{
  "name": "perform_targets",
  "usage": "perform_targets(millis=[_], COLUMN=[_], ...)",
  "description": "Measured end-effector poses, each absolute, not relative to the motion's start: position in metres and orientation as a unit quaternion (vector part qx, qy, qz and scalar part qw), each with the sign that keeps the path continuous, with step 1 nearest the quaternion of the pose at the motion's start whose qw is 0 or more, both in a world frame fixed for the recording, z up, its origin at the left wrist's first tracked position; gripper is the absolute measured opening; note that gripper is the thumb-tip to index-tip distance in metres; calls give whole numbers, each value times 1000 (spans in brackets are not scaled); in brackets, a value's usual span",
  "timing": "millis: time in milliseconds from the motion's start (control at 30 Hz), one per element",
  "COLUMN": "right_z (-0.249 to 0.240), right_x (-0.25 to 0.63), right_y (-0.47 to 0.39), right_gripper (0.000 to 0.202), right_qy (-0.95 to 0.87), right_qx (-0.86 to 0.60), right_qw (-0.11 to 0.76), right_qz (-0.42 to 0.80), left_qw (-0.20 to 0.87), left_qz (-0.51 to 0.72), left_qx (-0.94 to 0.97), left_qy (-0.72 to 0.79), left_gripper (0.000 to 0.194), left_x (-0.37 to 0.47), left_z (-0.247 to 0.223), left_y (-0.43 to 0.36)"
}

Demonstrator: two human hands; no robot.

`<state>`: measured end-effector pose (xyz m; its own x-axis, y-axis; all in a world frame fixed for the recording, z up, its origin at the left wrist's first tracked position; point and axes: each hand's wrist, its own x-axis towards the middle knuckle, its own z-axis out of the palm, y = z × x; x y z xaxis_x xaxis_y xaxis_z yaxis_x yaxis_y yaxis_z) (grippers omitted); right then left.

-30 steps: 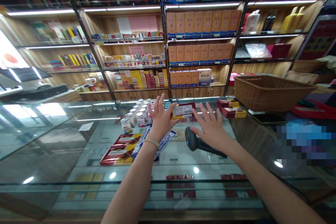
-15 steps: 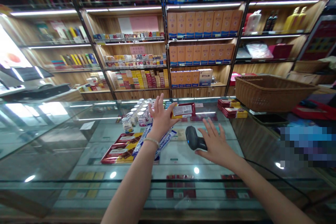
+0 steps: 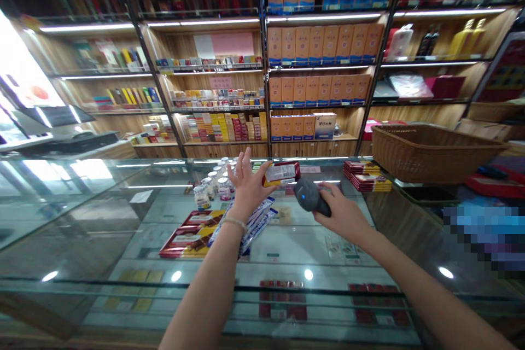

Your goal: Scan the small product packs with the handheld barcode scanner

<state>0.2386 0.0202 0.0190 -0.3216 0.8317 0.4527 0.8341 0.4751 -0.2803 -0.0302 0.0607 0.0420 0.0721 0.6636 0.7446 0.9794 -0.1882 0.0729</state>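
Note:
My left hand (image 3: 248,183) pinches a red and yellow chocolate bar (image 3: 281,173) between thumb and forefinger, with the other fingers raised. The bar's label side with a barcode faces me. My right hand (image 3: 340,210) is wrapped round the handle of a dark barcode scanner (image 3: 308,196), whose head is close to the lower right corner of the bar. Below my left wrist lie blue and white wrapped bars (image 3: 258,224), fanned out. Larger red and yellow chocolate packs (image 3: 191,234) lie to their left on the glass counter. Several small lidded jars (image 3: 202,197) stand behind, partly hidden by my left hand.
Stacked red and yellow bars (image 3: 366,176) lie at the counter's right rear, beside a wicker basket (image 3: 435,153). Shelves of orange boxes (image 3: 318,91) and small packs stand behind the glass counter (image 3: 287,246). A monitor (image 3: 61,115) is at the far left.
My right hand has closed round the scanner's handle and lifted it towards the bar; before, its fingers were spread beside the handle. My left hand still holds the bar. The view has shifted slightly.

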Motion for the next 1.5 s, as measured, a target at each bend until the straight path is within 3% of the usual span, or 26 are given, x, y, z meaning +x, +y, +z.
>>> perform_targets(millis=[267,433,667,967,1133,1500], right_z=[38,18,16,13,12,16], right_x=[227,222,222,221,221,234], right_y=[20,11,3,6,5,17], right_gripper=[35,38,46,40,45,31], right_qy=[-771,-779,-781,-790,-781,-799], right_qx=[-524,-508,-504,-508,-516,-570], right_qw=[290,327,320,296,311,190], right_qz=[216,170,186,175,165,9], left_qw=[241,238,225,223,226,217], left_qz=[-335,-338,-339,-337,-329,-331], left_qx=[-685,-680,-678,-675,-677,-683], left_qy=[-600,-606,-612,-618,-618,-614], left_gripper=[72,72,68,63,73,72], left_x=[-34,-37,-38,-41,-40,-38], left_z=[41,41,43,41,43,43], left_y=[61,62,60,61,60,60])
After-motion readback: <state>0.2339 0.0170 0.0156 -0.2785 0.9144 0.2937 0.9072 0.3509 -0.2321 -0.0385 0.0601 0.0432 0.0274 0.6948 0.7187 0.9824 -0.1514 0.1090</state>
